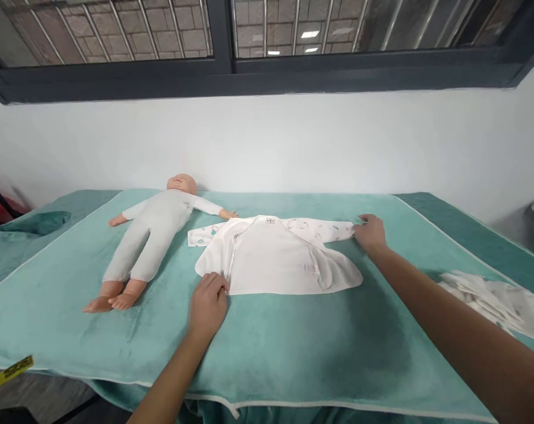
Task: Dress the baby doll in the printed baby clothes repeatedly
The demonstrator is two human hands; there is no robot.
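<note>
Pinching one cuff of one white shirt [271, 259] with the right hand [371, 232], nearly closed. Gripping its lower edge with the left hand [208, 303], curled, on one green sheet [293, 347], near one doll [161, 215].

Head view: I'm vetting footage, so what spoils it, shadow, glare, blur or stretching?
Head view: broad shadow on the green blanket below the baby shirt; small bright patches in the window; white cloths look slightly soft; right forearm seems stretched towards the corner.

Green-covered table [293, 353], 1 doll [150, 235], 1 white shirt [276, 259], white cloths [497, 300].
</note>
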